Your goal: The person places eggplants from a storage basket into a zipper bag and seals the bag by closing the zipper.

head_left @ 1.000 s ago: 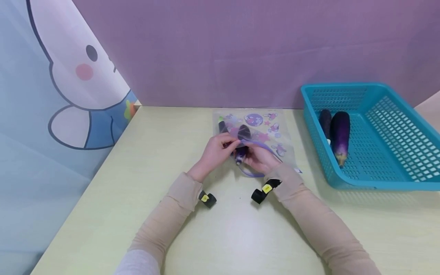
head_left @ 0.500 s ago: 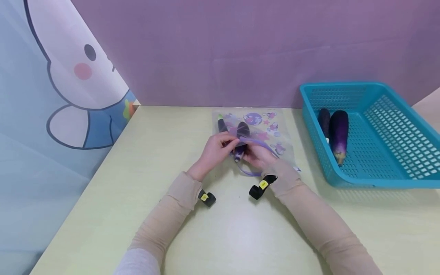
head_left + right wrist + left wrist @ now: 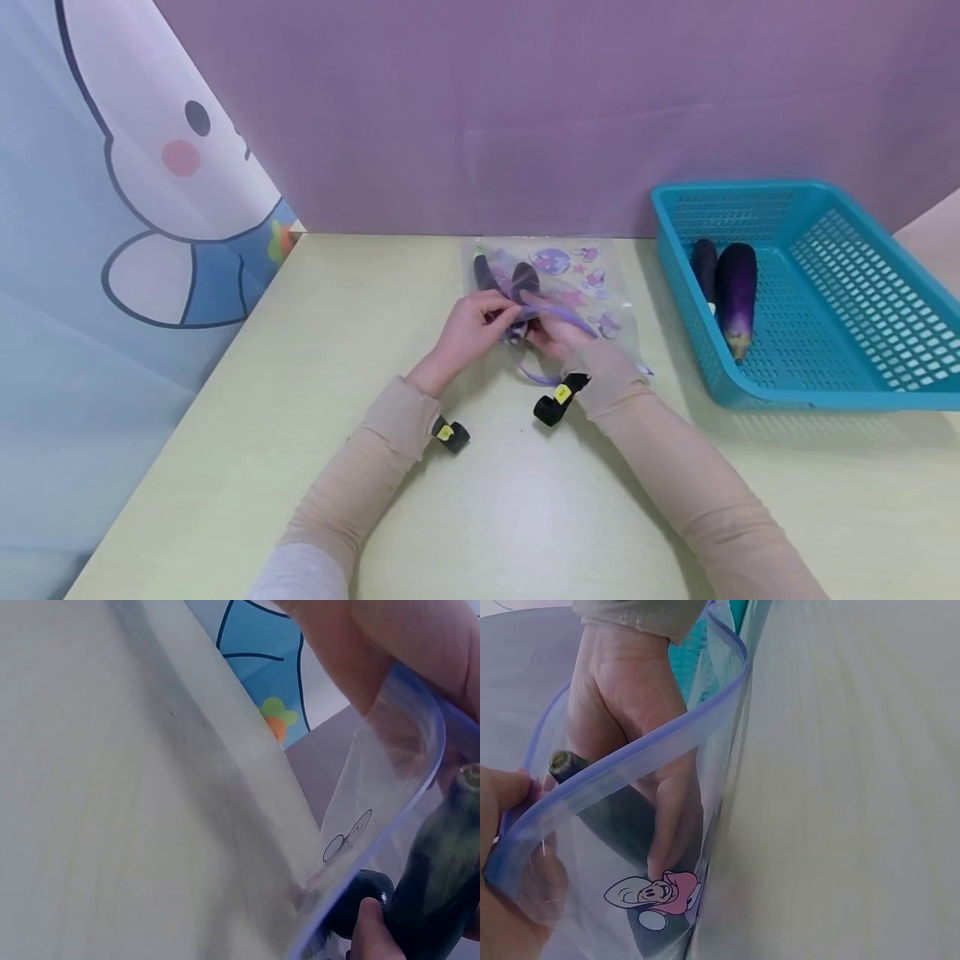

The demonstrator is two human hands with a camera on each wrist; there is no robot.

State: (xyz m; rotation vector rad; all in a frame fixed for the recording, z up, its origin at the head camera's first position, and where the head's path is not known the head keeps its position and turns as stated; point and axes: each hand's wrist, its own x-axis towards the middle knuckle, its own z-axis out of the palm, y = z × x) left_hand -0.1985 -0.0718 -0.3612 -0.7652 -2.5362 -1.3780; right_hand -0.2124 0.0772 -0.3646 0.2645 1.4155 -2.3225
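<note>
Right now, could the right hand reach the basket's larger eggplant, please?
Probably not immediately: the right hand is inside the plastic bag, gripping another eggplant. Once it is out, the way to the larger eggplant looks free, since the basket is open on top.

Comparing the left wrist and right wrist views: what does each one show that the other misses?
Only the left wrist view shows part of the teal basket behind the right hand, that arm's beige sleeve, and a pink-clad figure printed on the bag.

Only the right wrist view shows the cartoon backdrop and a dark rounded end beside the eggplant.

Both show the left hand at the open bag's rim, the right hand on the eggplant, and the table.
</note>
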